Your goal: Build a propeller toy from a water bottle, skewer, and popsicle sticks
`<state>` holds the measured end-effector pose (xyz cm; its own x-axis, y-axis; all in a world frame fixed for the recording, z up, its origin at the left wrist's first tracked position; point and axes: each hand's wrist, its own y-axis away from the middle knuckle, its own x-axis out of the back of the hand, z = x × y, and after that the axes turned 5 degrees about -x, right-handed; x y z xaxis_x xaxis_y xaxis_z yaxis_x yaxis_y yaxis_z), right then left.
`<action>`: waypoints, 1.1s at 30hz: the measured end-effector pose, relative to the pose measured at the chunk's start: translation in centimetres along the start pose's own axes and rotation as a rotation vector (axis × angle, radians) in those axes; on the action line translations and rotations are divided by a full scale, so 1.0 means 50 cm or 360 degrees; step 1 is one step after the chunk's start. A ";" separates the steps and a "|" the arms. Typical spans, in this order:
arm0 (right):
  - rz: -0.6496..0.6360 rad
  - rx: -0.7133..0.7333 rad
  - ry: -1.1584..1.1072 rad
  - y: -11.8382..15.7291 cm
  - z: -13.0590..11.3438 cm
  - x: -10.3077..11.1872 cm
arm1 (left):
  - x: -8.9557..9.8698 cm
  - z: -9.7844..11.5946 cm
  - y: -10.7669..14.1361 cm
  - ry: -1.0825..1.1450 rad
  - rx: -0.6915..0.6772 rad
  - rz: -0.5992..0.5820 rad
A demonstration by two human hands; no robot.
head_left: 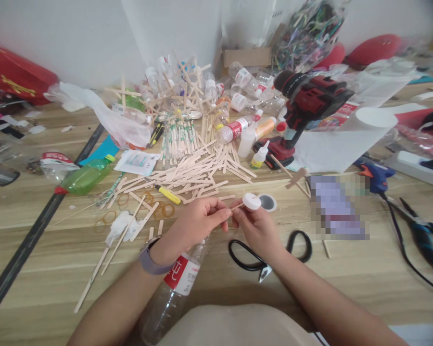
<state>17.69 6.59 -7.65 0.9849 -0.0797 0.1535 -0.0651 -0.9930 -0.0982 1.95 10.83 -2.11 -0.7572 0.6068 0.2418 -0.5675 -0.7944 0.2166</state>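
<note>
A white bottle cap (251, 201) with a thin wooden stick (237, 207) running through it is held in front of me. My left hand (204, 217) pinches the stick between thumb and fingers. Close beside it, my right hand (259, 229) is closed at the cap, its fingers under the cap and by the stick. A round item with a grey centre (267, 203) lies just behind the cap. Scissors with black handles (296, 243) lie partly hidden under my right wrist. A clear plastic bottle (189, 273) with a red and white label leans below my left forearm.
Flat craft sticks (198, 175) are heaped ahead, near a yellow cutter (169, 194) and rubber bands (162, 209). A red drill (299, 110), a glue bottle (260, 154) and a glue gun (375, 174) stand or lie to the right, with pliers (424, 235). A green bottle (86, 177) lies left.
</note>
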 end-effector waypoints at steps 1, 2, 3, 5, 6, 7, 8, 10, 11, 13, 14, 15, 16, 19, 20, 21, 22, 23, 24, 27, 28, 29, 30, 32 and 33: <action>0.0011 0.0015 0.0040 0.001 0.000 0.000 | 0.000 -0.001 -0.001 -0.0008 -0.0019 0.0008; 0.0024 0.0031 0.0083 0.001 0.000 -0.001 | 0.000 -0.001 -0.001 -0.0023 -0.0027 0.0016; 0.0040 0.0048 0.0131 0.002 0.001 -0.001 | 0.000 0.000 -0.002 -0.0045 -0.0026 0.0031; 0.0078 0.0083 0.0246 0.004 0.001 0.000 | -0.001 0.004 -0.001 -0.0101 -0.0011 0.0070; 0.0099 0.0105 0.0309 0.006 0.002 0.001 | -0.002 0.006 -0.001 -0.0126 -0.0004 0.0088; 0.0120 0.0131 0.0373 0.007 0.002 0.002 | -0.003 0.008 -0.001 -0.0145 -0.0001 0.0105; 0.0142 0.0162 0.0435 0.009 0.002 0.002 | -0.005 0.009 0.000 -0.0162 -0.0005 0.0122; 0.0182 0.0228 0.0548 0.012 0.002 0.004 | -0.008 0.008 0.000 -0.0209 -0.0031 0.0166; 0.0198 0.0258 0.0601 0.013 0.002 0.004 | -0.010 0.007 0.001 -0.0244 -0.0052 0.0197; 0.0217 0.0309 0.0698 0.016 0.003 0.005 | -0.013 0.003 0.002 -0.0319 -0.0102 0.0251; 0.0221 0.0337 0.0741 0.018 0.004 0.005 | -0.015 0.001 0.002 -0.0342 -0.0124 0.0268; 0.0221 0.0368 0.0779 0.019 0.005 0.005 | -0.016 0.000 0.002 -0.0350 -0.0137 0.0276; 0.0221 0.0402 0.0815 0.019 0.007 0.005 | -0.017 -0.001 0.002 -0.0346 -0.0140 0.0279; 0.0224 0.0506 0.0907 0.019 0.011 0.006 | -0.020 -0.001 0.001 -0.0329 -0.0136 0.0302; 0.0229 0.0537 0.0933 0.018 0.012 0.006 | -0.021 0.000 0.000 -0.0335 -0.0135 0.0314; 0.0235 0.0566 0.0957 0.017 0.013 0.006 | -0.021 0.000 0.000 -0.0343 -0.0135 0.0324; 0.0242 0.0596 0.0978 0.016 0.014 0.006 | -0.022 0.001 0.000 -0.0352 -0.0137 0.0335; 0.0249 0.0623 0.0995 0.016 0.015 0.007 | -0.022 0.001 0.001 -0.0361 -0.0140 0.0343; 0.0254 0.0647 0.1009 0.015 0.015 0.007 | -0.023 0.001 0.002 -0.0368 -0.0145 0.0350; 0.0259 0.0695 0.1032 0.014 0.016 0.007 | -0.024 -0.001 0.004 -0.0379 -0.0165 0.0363; 0.0258 0.0700 0.1037 0.014 0.016 0.007 | -0.024 -0.002 0.005 -0.0383 -0.0163 0.0368; 0.0258 0.0700 0.1042 0.014 0.016 0.007 | -0.025 -0.002 0.006 -0.0389 -0.0159 0.0374; 0.0260 0.0696 0.1046 0.014 0.016 0.006 | -0.025 -0.003 0.006 -0.0394 -0.0153 0.0381; 0.0258 0.0687 0.1050 0.014 0.017 0.006 | -0.024 -0.002 0.006 -0.0398 -0.0146 0.0383; 0.0254 0.0686 0.1050 0.014 0.017 0.006 | -0.024 -0.002 0.005 -0.0396 -0.0148 0.0381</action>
<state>18.08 5.97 -8.51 0.6622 -0.3865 0.6419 0.0031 -0.8553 -0.5181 2.68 9.89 -2.43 -0.7770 0.3819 0.5005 -0.4190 -0.9070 0.0417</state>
